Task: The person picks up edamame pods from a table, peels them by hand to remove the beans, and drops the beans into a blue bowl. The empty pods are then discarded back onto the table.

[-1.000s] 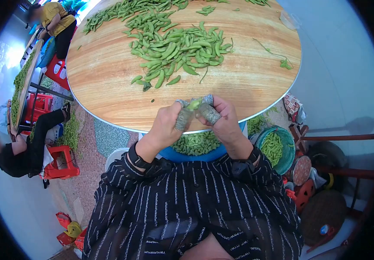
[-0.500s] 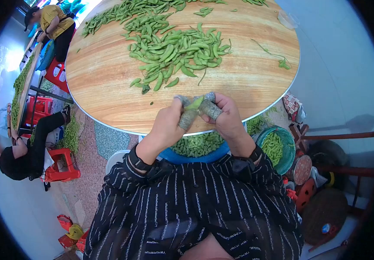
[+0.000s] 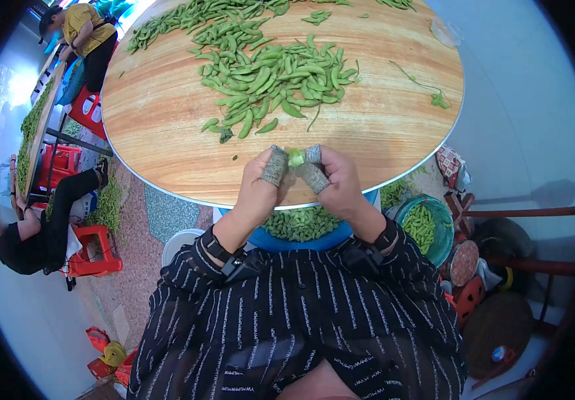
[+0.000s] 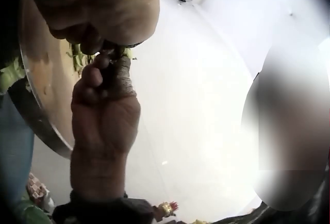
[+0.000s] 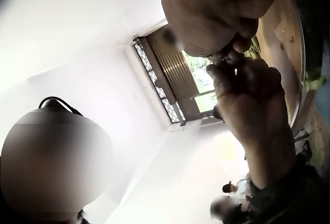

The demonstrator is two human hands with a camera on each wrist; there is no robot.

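Over the near edge of the round table, my left hand (image 3: 257, 190) and right hand (image 3: 342, 187) meet and pinch a green soybean pod (image 3: 296, 158) between them. Grey wrappings (image 3: 275, 167) cover thumbs and some fingers. Most of the pod is hidden behind the thumbs; its pale green part shows in the gap. The left wrist view has the right hand (image 4: 105, 115) below the left palm, fingertips together. Below the hands, a blue basin (image 3: 266, 241) holds many green beans (image 3: 304, 222). A loose pile of pods (image 3: 274, 77) lies farther up the wooden table (image 3: 161, 127).
A stem with leaves (image 3: 439, 100) lies at the table's right. A green basket (image 3: 444, 230) of pods stands on the right, beside a wooden frame (image 3: 521, 212). At left, people sit by another table (image 3: 46, 127) and red stools (image 3: 94, 250). A white bucket (image 3: 179, 245) stands by my left sleeve.
Both hands have turned, and the left thumb now points more upright. The pod, slanting between the thumbs half a second ago, now shows only as a short piece between the fingertips.
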